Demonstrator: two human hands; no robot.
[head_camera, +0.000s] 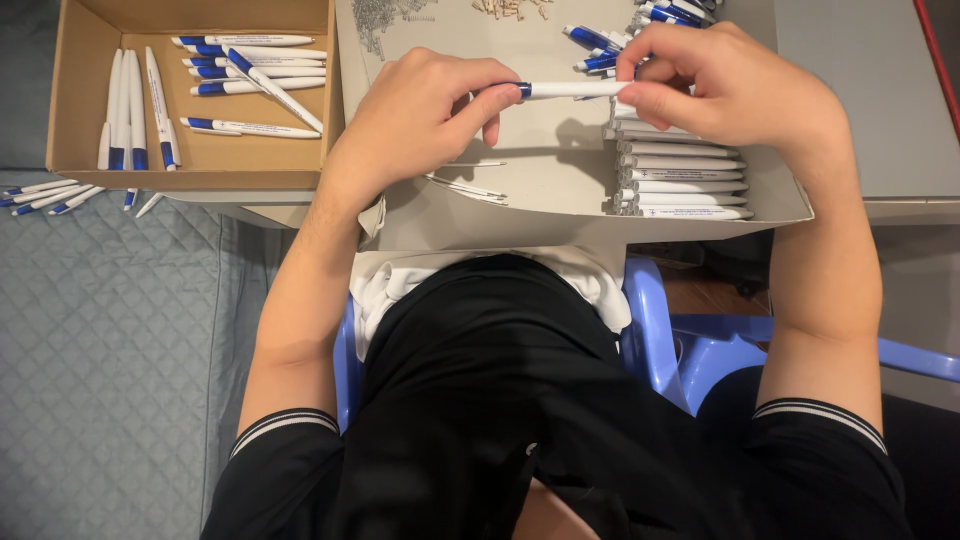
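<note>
1. Fingers of both hands pinch one white ballpoint pen (572, 89) held level above the grey tray (560, 215): the left hand (420, 115) closes on its blue end, the right hand (735, 90) on the white barrel, seemingly to join the halves.
2. Cardboard box (70, 110), matte brown, holds finished pens (250, 70) lying loose.
3. White barrels (680, 180), smooth plastic, lie stacked in a neat row.
4. Thin refills (465, 187) rest near the left wrist.
5. Small springs (385, 15) are heaped at the far edge.
</note>
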